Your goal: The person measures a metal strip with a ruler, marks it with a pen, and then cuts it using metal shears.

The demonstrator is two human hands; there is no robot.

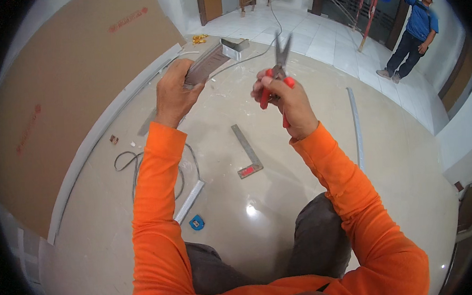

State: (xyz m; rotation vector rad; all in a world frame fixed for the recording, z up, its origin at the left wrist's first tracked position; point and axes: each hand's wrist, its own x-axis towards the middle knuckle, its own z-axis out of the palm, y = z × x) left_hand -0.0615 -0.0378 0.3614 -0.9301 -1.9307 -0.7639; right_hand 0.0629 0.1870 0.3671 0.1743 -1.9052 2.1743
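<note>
My left hand (175, 91) is wrapped round a grey metal channel (208, 62), raised and tilted up to the right. A bent, shiny flap shows at the channel's far end. To the right, my right hand (293, 104) grips tin snips (279, 70) by their red handles, with the blades pointing up and slightly parted. The snips and the channel are apart. Below them on the floor lies a try square (250, 156) with a red mark on its stock. A blue tape measure (196, 222) rests nearer my left knee, beside a short metal strip (189, 200).
A large brown board (77, 75) leans at the left, a long pale metal strip along its edge. A grey cable (135, 162) loops across the floor. Another long metal strip (356, 125) lies right. At the back stand red scaffold legs (370, 17) and a person in blue (419, 25).
</note>
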